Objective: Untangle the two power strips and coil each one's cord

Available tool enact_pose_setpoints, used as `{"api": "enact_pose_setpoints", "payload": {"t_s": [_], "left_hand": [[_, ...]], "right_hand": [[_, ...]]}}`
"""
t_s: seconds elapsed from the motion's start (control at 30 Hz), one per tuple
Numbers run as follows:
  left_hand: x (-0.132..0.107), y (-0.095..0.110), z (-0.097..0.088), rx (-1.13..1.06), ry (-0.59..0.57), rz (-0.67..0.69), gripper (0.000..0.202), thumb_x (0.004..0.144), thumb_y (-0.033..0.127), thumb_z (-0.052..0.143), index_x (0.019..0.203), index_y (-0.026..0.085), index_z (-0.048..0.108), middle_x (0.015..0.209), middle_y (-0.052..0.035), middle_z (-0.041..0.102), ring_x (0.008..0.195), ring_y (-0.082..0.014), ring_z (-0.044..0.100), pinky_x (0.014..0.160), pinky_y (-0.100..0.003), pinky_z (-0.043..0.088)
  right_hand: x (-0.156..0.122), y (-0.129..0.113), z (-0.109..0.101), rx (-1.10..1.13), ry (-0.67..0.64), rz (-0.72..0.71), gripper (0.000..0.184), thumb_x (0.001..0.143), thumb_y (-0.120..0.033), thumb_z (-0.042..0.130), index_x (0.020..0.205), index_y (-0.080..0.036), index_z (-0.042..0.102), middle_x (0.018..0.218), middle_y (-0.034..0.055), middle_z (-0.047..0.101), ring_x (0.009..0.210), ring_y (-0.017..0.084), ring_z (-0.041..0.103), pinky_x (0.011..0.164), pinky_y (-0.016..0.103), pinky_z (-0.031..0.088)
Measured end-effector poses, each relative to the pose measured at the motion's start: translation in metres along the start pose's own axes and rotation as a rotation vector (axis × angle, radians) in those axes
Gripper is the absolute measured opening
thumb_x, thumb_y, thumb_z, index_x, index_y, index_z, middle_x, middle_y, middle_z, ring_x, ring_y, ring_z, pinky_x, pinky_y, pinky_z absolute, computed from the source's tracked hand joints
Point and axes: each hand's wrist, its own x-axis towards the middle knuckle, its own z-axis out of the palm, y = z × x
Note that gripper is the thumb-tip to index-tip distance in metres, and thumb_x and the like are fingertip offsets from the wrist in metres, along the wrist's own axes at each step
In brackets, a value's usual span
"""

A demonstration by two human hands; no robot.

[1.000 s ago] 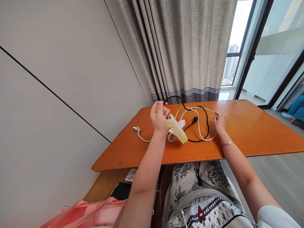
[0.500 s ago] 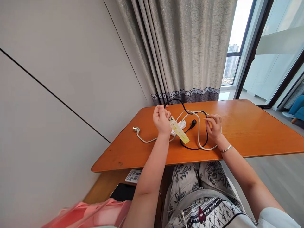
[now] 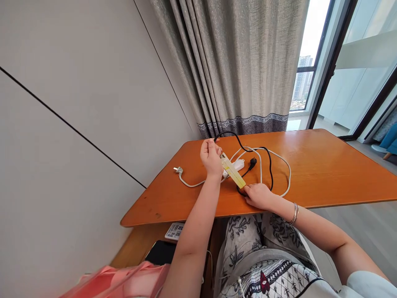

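Observation:
My left hand (image 3: 211,157) is raised over the table's left half, fingers closed around the upper end of a yellowed power strip (image 3: 234,171). A black cord (image 3: 238,138) arches out of that hand and loops over the table to a black plug (image 3: 253,162). Low at the strip's bottom end, my right hand (image 3: 258,195) rests near the table edge, its fingertips closed at the black cord's loop; its grip is partly hidden. Behind the yellowed strip lies a white power strip (image 3: 238,164), partly covered. Its white cord (image 3: 290,169) curves to the right, crossing the black one.
A white plug (image 3: 178,170) lies on the orange wooden table (image 3: 325,165) at left. Below the tabletop are a black flat device (image 3: 161,252), a white printed card (image 3: 174,231) and a pink bag (image 3: 124,281). A curtain (image 3: 248,62) hangs behind.
My right hand has left the cords on the right and moved left and down to the yellowed strip's lower end. The white cord there now lies on the table. My left hand stays put.

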Motion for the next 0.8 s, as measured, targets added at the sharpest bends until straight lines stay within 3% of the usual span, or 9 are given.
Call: {"api": "enact_pose_setpoints", "payload": {"t_s": [0.1,0.2,0.43,0.6,0.7,0.8], "left_hand": [[0.002,-0.003,-0.002,0.001,-0.002,-0.014,0.033,0.091,0.035,0.067,0.068,0.018,0.05,0.048,0.0108,0.034,0.04,-0.003,0.024,0.047,-0.015,0.031],[0.007,-0.003,-0.007,-0.008,0.014,-0.016,0.03,0.092,0.031,0.066,0.069,0.017,0.051,0.049,0.0096,0.039,0.041,-0.0027,0.026,0.046,-0.015,0.03],[0.015,-0.004,-0.013,-0.023,0.037,-0.029,0.029,0.092,0.028,0.065,0.069,0.017,0.052,0.048,0.0097,0.04,0.04,-0.0025,0.022,0.047,-0.015,0.032],[0.009,-0.014,-0.013,-0.004,-0.024,-0.061,0.028,0.09,0.031,0.067,0.069,0.017,0.054,0.048,0.0093,0.038,0.04,-0.0034,0.025,0.046,-0.015,0.032],[0.006,-0.017,-0.012,0.012,-0.05,-0.076,0.03,0.089,0.032,0.068,0.067,0.017,0.054,0.048,0.0094,0.036,0.04,-0.0034,0.024,0.046,-0.015,0.032],[0.004,-0.017,-0.011,0.024,-0.052,-0.102,0.031,0.088,0.034,0.07,0.067,0.017,0.055,0.049,0.0098,0.034,0.04,-0.0033,0.024,0.046,-0.015,0.032]], "right_hand": [[-0.004,0.008,-0.011,-0.007,0.003,-0.034,0.027,0.091,-0.024,0.055,0.111,-0.014,0.069,0.106,0.0153,0.074,0.102,0.028,0.068,0.084,0.033,0.049],[-0.011,0.026,-0.024,0.03,0.097,-0.048,0.026,0.091,-0.023,0.053,0.108,-0.016,0.071,0.105,0.0123,0.073,0.101,0.025,0.066,0.084,0.031,0.047],[-0.032,0.107,-0.044,0.179,0.482,0.29,0.027,0.09,-0.021,0.046,0.097,-0.019,0.071,0.099,0.0087,0.073,0.087,0.021,0.065,0.08,0.031,0.042],[-0.043,0.145,-0.041,0.456,0.723,0.317,0.022,0.084,-0.024,0.046,0.08,-0.02,0.067,0.081,0.006,0.066,0.076,0.019,0.059,0.072,0.03,0.042],[-0.051,0.149,-0.031,0.585,0.693,0.274,0.021,0.084,-0.031,0.05,0.074,-0.02,0.064,0.077,0.0041,0.062,0.075,0.019,0.056,0.071,0.03,0.043],[-0.059,0.145,-0.02,0.618,0.512,0.197,0.036,0.09,-0.045,0.051,0.068,-0.02,0.064,0.075,0.0038,0.061,0.074,0.019,0.056,0.073,0.031,0.044]]}}
